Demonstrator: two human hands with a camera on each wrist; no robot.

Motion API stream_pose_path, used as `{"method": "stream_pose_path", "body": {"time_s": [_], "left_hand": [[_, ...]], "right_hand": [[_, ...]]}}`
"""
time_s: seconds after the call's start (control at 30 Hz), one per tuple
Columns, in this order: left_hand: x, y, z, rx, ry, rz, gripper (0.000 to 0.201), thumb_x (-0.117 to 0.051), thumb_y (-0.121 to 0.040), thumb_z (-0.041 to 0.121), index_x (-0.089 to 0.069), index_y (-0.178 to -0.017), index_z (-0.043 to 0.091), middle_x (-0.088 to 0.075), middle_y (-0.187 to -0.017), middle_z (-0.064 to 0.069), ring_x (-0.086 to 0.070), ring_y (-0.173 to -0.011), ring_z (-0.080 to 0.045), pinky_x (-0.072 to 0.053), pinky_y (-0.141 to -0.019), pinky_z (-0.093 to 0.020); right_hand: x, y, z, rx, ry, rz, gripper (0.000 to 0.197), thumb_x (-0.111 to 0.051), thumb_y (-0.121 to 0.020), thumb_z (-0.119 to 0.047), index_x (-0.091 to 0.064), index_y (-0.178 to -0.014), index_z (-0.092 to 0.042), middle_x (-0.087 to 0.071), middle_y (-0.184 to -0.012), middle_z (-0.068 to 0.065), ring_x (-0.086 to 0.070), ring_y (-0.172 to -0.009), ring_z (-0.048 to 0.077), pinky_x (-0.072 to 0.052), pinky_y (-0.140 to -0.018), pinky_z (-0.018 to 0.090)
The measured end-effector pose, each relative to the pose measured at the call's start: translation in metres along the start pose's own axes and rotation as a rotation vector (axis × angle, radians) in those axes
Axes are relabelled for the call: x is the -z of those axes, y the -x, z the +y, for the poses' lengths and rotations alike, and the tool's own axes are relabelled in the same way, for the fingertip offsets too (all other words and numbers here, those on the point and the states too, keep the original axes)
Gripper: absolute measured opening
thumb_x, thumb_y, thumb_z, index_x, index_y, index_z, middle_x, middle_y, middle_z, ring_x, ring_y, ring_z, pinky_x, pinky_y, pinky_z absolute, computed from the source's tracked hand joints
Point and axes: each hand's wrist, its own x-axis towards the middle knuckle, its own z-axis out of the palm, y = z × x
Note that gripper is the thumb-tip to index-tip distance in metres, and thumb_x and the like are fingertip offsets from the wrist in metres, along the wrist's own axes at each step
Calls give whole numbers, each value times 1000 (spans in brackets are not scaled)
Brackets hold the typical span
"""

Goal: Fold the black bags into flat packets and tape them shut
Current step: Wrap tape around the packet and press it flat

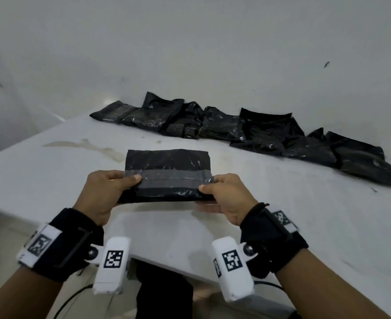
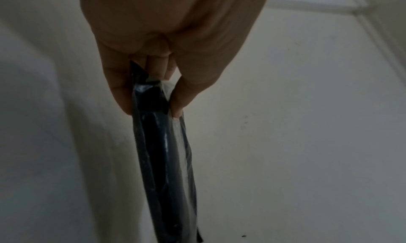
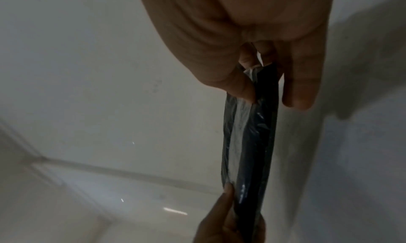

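Observation:
A flat folded black packet with a strip of clear tape across it is held just above the white table, near the front edge. My left hand pinches its left end, thumb on top over the tape. My right hand pinches the right end the same way. The wrist views show the black packet edge-on between thumb and fingers of the left hand and of the right hand. The fingers under the packet are hidden in the head view.
A row of several black folded packets lies along the table's far edge against the white wall. A brownish stain marks the table at left. Below the front edge are a dark object and a cable.

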Motion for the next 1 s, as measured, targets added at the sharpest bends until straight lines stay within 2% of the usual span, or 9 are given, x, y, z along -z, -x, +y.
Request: {"method": "stream_pose_path", "body": {"time_s": [0.07,0.17,0.23,0.33,0.5,0.57,0.63,0.77,1.0], "left_hand": [[15,-4,-11,-26,-132,55,9,-75,-83,9,-70,-81,2,-71,-79,-16,-66,-71,-27,-59,-59,-27],[29,-7,-23,-135,-468,76,29,-80,-79,30,-67,-71,6,-69,-69,-10,-66,-67,-28,-54,-61,-32],[29,-3,-25,-197,-720,83,32,-76,-82,37,-61,-63,15,-63,-64,0,-61,-64,-18,-43,-57,-26],[26,-5,-28,-199,-912,91,39,-67,-86,47,-67,-96,9,-65,-91,-6,-62,-88,-25,-42,-71,-28],[22,2,-31,-262,-938,113,66,-58,-93,47,-42,-141,3,-43,-132,-21,-38,-125,-37,-39,-97,-43],[18,15,-28,-451,-984,76,66,-51,-96,46,-39,-143,2,-40,-138,-23,-34,-127,-39,-38,-99,-47],[11,25,-30,-605,-1098,-70,71,-35,-95,47,-36,-145,-3,-37,-146,-25,-31,-136,-42,-35,-109,-51],[-4,35,-31,-503,-1406,-452,92,4,-74,51,4,-155,7,12,-164,-9,15,-150,-24,-3,-123,-46],[-7,30,-41,-410,-1406,-435,99,3,-65,55,6,-156,16,18,-163,-4,17,-150,-18,6,-121,-36]], "right_hand": [[-15,-7,6,52,199,61,19,-70,-86,-4,-62,-103,-4,-67,-110,22,-68,-85,27,-55,-55,31],[-27,-14,17,164,525,130,48,-73,-78,-17,-54,-122,-15,-66,-106,10,-66,-92,25,-57,-73,36],[-32,-14,22,211,703,166,41,-68,-78,-21,-54,-116,-19,-67,-99,6,-66,-86,25,-58,-77,42],[-38,-12,23,209,873,191,32,-60,-87,-27,-53,-116,-17,-61,-108,7,-62,-93,29,-54,-80,40],[-40,-7,18,296,1147,127,51,-49,-98,-42,-34,-139,-16,-38,-136,12,-38,-126,33,-47,-86,43],[-42,-3,15,440,1253,69,63,-42,-100,-46,-21,-151,-16,-28,-151,13,-22,-142,35,-40,-105,48],[-48,3,14,553,1363,-75,70,-35,-102,-48,-7,-157,-15,-8,-164,10,2,-151,30,-17,-121,50],[-61,1,23,566,1561,-376,76,-33,-101,-43,8,-157,-14,17,-165,3,23,-149,21,11,-122,47],[-60,-14,32,440,1448,-497,80,-40,-100,-44,12,-156,-20,22,-163,-4,20,-150,16,7,-123,42]]}}
